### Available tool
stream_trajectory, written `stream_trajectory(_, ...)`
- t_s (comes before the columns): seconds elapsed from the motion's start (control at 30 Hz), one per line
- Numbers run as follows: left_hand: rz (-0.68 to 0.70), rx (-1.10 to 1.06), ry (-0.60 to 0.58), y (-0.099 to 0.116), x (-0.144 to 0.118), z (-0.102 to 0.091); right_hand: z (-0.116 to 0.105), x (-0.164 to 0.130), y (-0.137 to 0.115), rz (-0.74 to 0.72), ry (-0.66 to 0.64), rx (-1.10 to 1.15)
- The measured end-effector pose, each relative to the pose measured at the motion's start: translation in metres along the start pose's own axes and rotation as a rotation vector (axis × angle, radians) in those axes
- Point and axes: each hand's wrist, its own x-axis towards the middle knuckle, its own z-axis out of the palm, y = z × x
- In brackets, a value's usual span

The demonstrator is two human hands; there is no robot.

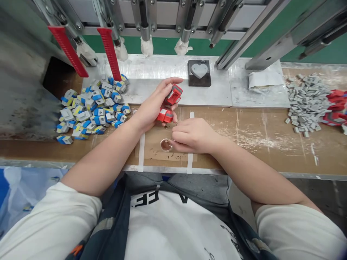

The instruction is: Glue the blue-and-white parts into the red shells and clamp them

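Observation:
My left hand (151, 106) is closed on two small red plastic parts with grey and white details. The upper red part (174, 94) sits between thumb and fingers with its hollow side showing; the lower red part (165, 115) lies against the palm and fingers. My right hand (193, 135) is pinched, fingertips turned left, just below and right of the red parts. Whatever it holds, if anything, is too small or hidden to make out. By its fingertips a small round dish (166, 145) with something brownish inside rests on the bench.
At left lies a heap of white, blue and yellow plastic pieces (94, 108). Small grey pieces (307, 101) and more red parts (337, 106) are piled at right. Behind stands a black block with a grey heart (199, 72), below metal clamps with red handles (110, 54).

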Motion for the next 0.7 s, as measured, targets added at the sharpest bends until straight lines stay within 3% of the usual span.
stream_trajectory(0.17,0.04,0.05,0.116,-0.021,0.008,-0.009,0.0,0.001,-0.002,0.036,-0.035,0.044)
stream_trajectory(0.23,0.033,0.046,0.111,-0.024,0.008,-0.01,0.0,0.002,-0.003,0.037,-0.068,0.065)
stream_trajectory(0.4,-0.058,0.0,-0.028,-0.008,0.001,-0.002,0.001,0.002,-0.003,-0.012,-0.115,0.156)
stream_trajectory(0.53,-0.084,0.012,-0.036,0.005,-0.005,0.004,0.003,-0.002,0.0,0.032,-0.057,0.221)
stream_trajectory(0.7,-0.11,0.011,-0.035,0.006,-0.004,0.004,0.003,-0.004,0.004,0.145,0.028,0.33)
